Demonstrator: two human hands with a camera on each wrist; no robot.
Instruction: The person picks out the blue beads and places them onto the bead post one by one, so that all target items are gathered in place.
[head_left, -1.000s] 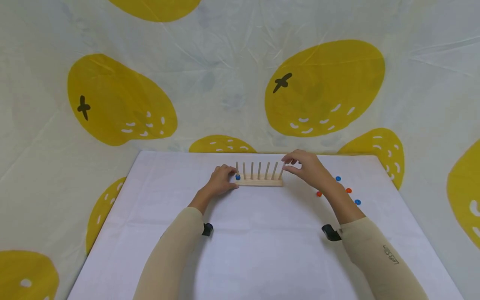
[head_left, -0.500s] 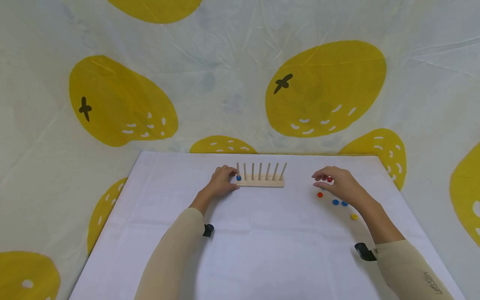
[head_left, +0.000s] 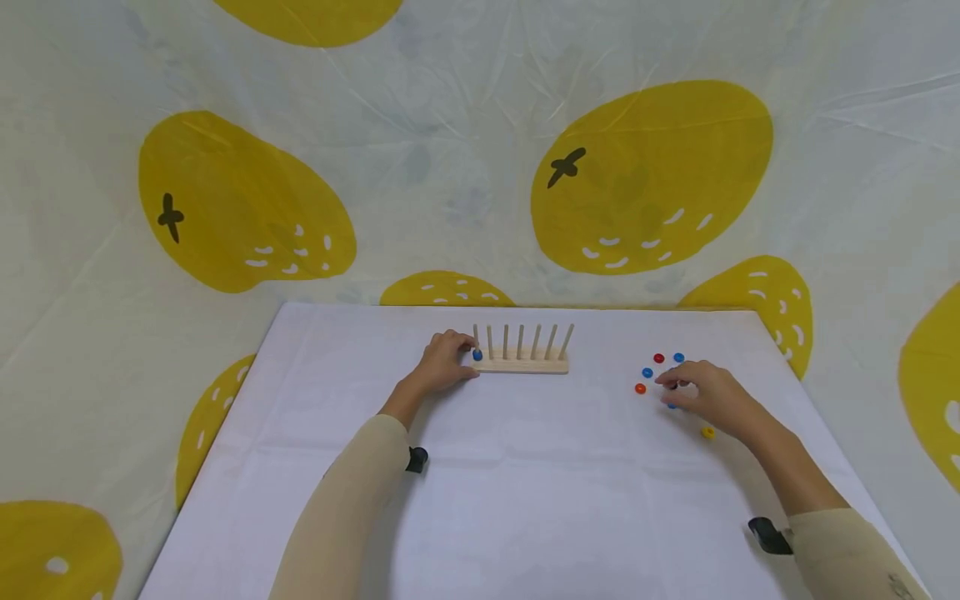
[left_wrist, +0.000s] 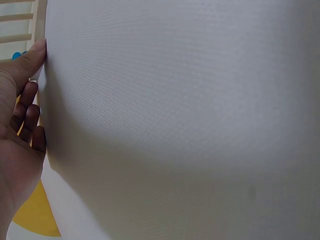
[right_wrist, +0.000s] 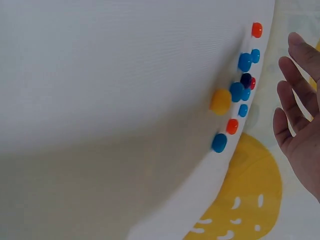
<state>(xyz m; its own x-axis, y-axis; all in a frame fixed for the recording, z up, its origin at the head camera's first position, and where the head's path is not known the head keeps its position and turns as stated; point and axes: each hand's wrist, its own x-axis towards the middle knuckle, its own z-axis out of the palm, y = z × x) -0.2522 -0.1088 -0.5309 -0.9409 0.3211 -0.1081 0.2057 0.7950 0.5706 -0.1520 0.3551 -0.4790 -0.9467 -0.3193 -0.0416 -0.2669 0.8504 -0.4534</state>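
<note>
My left hand (head_left: 442,361) holds the left end of a wooden peg rack (head_left: 525,366), thumb at the front and fingers behind. Several thin pegs rise from the rack's base. A blue bead (head_left: 477,356) sits low on the leftmost peg, close to my fingertips. In the left wrist view, my thumb touches the rack's end. Over on the right, my right hand (head_left: 708,396) hovers above loose beads with its fingers loosely bent. Nothing shows between its fingers and thumb in the right wrist view. A dark bead (right_wrist: 246,80) and a yellow bead (right_wrist: 221,101) lie below it.
Around my right hand lie a red bead (head_left: 658,358), an orange-red bead (head_left: 640,388) and several blue ones. A white cloth covers the table (head_left: 480,500). Behind it hangs a pale curtain (head_left: 450,167) with yellow fruit shapes.
My right hand has left the rack's rightmost peg and moved right and toward me, over the beads. Beads it covered now show. My left hand stays at the rack's left end.
</note>
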